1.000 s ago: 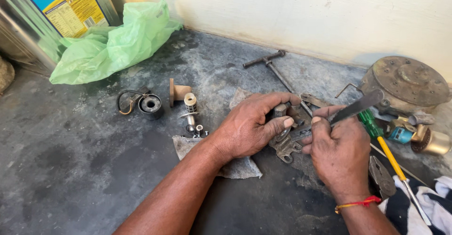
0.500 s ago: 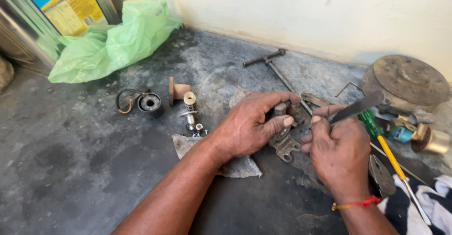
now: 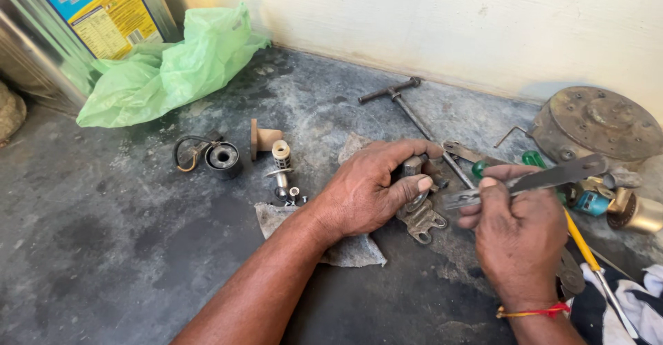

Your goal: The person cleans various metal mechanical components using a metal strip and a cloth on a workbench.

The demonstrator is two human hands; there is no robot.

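My left hand (image 3: 369, 189) grips a small greasy metal part (image 3: 418, 196) with bolt lugs, holding it down on a grey rag (image 3: 345, 248) on the floor. My right hand (image 3: 519, 227) holds a thin flat metal blade (image 3: 532, 179), its tip pointing left toward the part and a short way from it. A red thread circles my right wrist.
Left of the hands lie a small coil with a wire (image 3: 219, 157), a tan flanged piece (image 3: 262, 138), a small spool (image 3: 280, 155) and tiny fittings. A T-handle wrench (image 3: 404, 100), round rusty housing (image 3: 597, 124), green-yellow screwdriver (image 3: 577, 238), brass fitting (image 3: 635, 212), green plastic bag (image 3: 173, 69) and oil tin (image 3: 83, 13) surround them.
My right hand has drawn back to the right and slightly up, pulling the blade's tip off the part. My left hand has stayed on the part.
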